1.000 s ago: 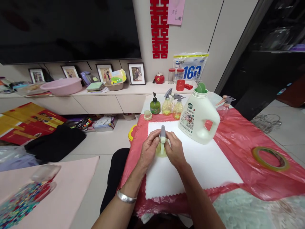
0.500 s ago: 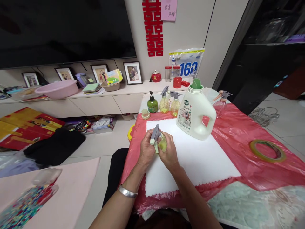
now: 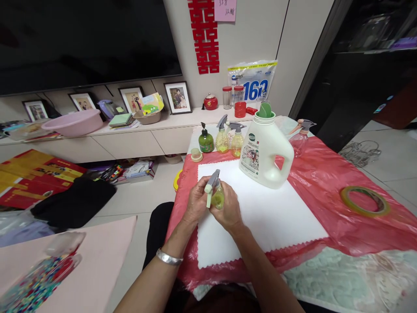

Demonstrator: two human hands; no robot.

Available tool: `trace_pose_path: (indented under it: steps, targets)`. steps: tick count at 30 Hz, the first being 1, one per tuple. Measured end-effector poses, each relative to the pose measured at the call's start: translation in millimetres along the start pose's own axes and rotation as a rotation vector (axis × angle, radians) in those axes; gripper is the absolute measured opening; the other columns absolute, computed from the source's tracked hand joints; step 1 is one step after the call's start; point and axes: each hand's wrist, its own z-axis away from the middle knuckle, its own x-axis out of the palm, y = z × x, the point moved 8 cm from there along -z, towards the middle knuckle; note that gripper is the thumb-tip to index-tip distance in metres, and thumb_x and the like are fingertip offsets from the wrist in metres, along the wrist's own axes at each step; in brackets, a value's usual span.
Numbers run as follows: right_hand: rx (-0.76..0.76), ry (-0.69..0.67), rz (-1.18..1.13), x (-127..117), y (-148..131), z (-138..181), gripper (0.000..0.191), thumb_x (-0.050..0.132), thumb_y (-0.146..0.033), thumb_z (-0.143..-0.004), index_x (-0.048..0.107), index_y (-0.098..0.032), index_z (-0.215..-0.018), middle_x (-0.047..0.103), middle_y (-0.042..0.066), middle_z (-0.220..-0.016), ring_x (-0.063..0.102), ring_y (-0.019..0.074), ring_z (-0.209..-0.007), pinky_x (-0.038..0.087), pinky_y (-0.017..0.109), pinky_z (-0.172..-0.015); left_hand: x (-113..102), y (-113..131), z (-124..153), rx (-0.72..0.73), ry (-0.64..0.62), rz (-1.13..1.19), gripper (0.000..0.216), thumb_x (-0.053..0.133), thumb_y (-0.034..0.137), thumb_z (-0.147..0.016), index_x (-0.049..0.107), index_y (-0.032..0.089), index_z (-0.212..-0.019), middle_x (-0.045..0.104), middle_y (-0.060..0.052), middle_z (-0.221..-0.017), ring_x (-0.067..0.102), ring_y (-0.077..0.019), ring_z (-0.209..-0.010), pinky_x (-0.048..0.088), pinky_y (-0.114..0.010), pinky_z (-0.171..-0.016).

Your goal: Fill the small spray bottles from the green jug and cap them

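Note:
Both hands meet over a white scalloped mat (image 3: 260, 217) around a small spray bottle with a grey and pale-green trigger head. My left hand (image 3: 197, 202) grips the spray head (image 3: 212, 181). My right hand (image 3: 230, 208) is wrapped around the yellowish clear spray bottle (image 3: 217, 198). Just beyond, on the mat, stands a large cream detergent jug (image 3: 265, 152) with a green cup (image 3: 265, 110) in its uncapped mouth. Two more spray bottles with yellow liquid, one (image 3: 223, 140) beside the other (image 3: 237, 144), stand behind the mat.
A green pump bottle (image 3: 206, 140) and a pale cap (image 3: 196, 154) stand at the table's far left. A pink spray bottle (image 3: 300, 140) is behind the jug. A tape roll (image 3: 365, 213) lies on red plastic sheeting (image 3: 312, 174) at right. Left is a pink board (image 3: 104, 243) with beads.
The spray head has turned within my hands, so its trigger now hangs straighter down and more of the bottle shows. The view has shifted slightly.

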Motion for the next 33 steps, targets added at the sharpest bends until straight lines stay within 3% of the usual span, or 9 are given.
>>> trace_pose_path:
  steps: [7,13,17,21,24,28,33]
  targets:
    - [-0.067,0.075,0.046,0,2,4,0.066,0.064,-0.025,-0.075,0.043,-0.016,-0.137,0.065,0.017,-0.123,0.062,0.0308,-0.116,0.052,0.048,-0.099,-1,-7,2,-0.072,0.022,0.115,0.04,0.087,0.04,-0.067,0.07,0.02,-0.098,0.075,-0.004,-0.096,0.069,-0.0177,-0.083,0.053,-0.026,-0.073]
    - [-0.095,0.09,0.056,-1,0,4,0.063,0.064,-0.024,-0.076,0.045,-0.017,-0.136,0.066,0.015,-0.12,0.064,0.0298,-0.113,0.054,0.046,-0.097,1,1,3,-0.081,0.084,0.019,0.041,0.091,0.026,-0.052,0.07,0.021,-0.087,0.073,0.0,-0.081,0.064,-0.0165,-0.071,0.053,-0.028,-0.069]
    - [-0.097,0.098,0.061,-1,0,4,0.063,0.063,-0.023,-0.077,0.045,-0.017,-0.137,0.065,0.016,-0.122,0.063,0.0297,-0.114,0.055,0.047,-0.096,-1,1,1,-0.055,0.118,-0.057,0.035,0.089,0.026,-0.057,0.072,0.02,-0.086,0.072,-0.001,-0.082,0.065,-0.0168,-0.073,0.053,-0.029,-0.072]
    - [-0.102,0.108,0.067,-1,2,5,0.065,0.063,-0.024,-0.078,0.043,-0.016,-0.139,0.065,0.017,-0.124,0.062,0.0306,-0.116,0.054,0.049,-0.098,-3,-3,1,0.007,0.058,-0.127,0.034,0.086,0.027,-0.067,0.075,0.019,-0.098,0.075,-0.005,-0.1,0.068,-0.0213,-0.094,0.053,-0.031,-0.088]
    - [-0.107,0.11,0.071,-1,2,5,0.067,0.064,-0.026,-0.078,0.043,-0.016,-0.14,0.065,0.017,-0.123,0.062,0.0309,-0.116,0.055,0.05,-0.098,-5,-18,3,-0.075,0.027,-0.026,0.034,0.084,0.031,-0.071,0.076,0.018,-0.102,0.077,-0.006,-0.097,0.07,-0.0225,-0.093,0.055,-0.033,-0.088]
    - [-0.111,0.103,0.073,-1,2,5,0.067,0.064,-0.024,-0.076,0.044,-0.015,-0.139,0.065,0.017,-0.122,0.063,0.0306,-0.115,0.055,0.049,-0.098,-7,-29,3,-0.132,0.085,0.179,0.039,0.088,0.032,-0.066,0.075,0.019,-0.1,0.079,-0.006,-0.101,0.073,-0.0235,-0.095,0.057,-0.035,-0.089]
    - [-0.118,0.11,0.075,-2,1,5,0.068,0.063,-0.023,-0.075,0.043,-0.014,-0.139,0.064,0.018,-0.124,0.062,0.0309,-0.115,0.055,0.049,-0.098,-9,-34,4,-0.151,0.141,0.2,0.041,0.091,0.033,-0.062,0.076,0.018,-0.097,0.08,-0.006,-0.098,0.074,-0.0232,-0.092,0.056,-0.035,-0.088]
